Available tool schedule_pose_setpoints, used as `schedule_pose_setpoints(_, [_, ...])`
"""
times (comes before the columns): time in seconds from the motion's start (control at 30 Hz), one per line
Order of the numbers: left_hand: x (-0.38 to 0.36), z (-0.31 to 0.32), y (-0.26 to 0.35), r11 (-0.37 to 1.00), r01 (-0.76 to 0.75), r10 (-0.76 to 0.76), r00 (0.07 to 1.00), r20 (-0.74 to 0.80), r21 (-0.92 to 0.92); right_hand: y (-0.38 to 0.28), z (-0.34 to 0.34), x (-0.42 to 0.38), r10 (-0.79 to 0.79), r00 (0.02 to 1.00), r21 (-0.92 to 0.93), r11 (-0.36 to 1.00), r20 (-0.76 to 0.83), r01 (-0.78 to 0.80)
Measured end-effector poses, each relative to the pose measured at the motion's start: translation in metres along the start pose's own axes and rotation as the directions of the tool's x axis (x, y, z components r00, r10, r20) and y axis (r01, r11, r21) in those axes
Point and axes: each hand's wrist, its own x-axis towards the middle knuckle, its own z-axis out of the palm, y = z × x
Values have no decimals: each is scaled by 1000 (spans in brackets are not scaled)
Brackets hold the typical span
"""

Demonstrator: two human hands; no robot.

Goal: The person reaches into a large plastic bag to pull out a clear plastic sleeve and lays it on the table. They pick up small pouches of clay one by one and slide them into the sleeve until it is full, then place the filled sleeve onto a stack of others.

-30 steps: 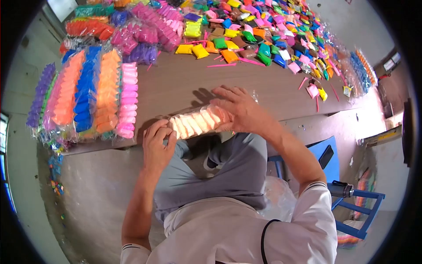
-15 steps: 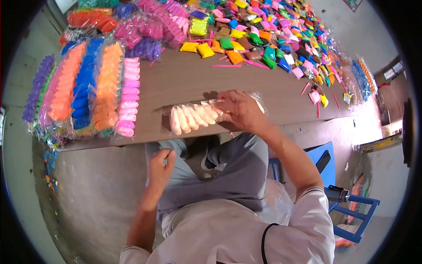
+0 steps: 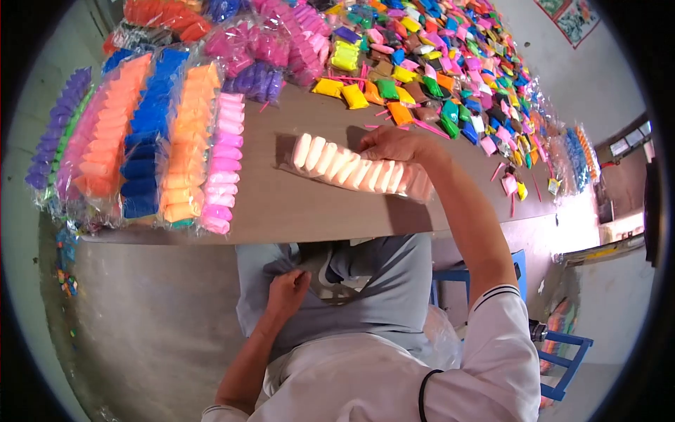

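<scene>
My right hand (image 3: 397,145) is closed on the far edge of a clear plastic pack of pale peach clay-like pieces (image 3: 348,166). The pieces sit side by side in a row, and the pack slants down to the right over the tabletop. The fingertips under the pack are hidden. Above my lap, clear of the table edge, my left hand (image 3: 288,292) is curled into a loose fist with nothing visible in it.
Long clear packs in purple, orange, blue (image 3: 144,133) and pink (image 3: 223,165) line the table's left side. Magenta packs (image 3: 256,42) are stacked behind them. Small colourful packets (image 3: 450,63) heap across the back right. A blue stool frame (image 3: 566,362) stands right of me.
My right hand has lifted and turned the peach pack, so its left end now points up and away. My left hand has moved down and right over my lap. The view has shifted slightly.
</scene>
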Motion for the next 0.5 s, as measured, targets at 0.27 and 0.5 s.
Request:
schedule_pose_setpoints(0.27, [8,2,-6,998,-21,25,996,-84,51,-41,11,-17,-158,835,-323,946,-527,-24])
schedule_pose_setpoints(0.5, [7,-9,-5,1000,7,-7,1000,-2,29,-70,77,-29,-433,855,-743,663,-286,88])
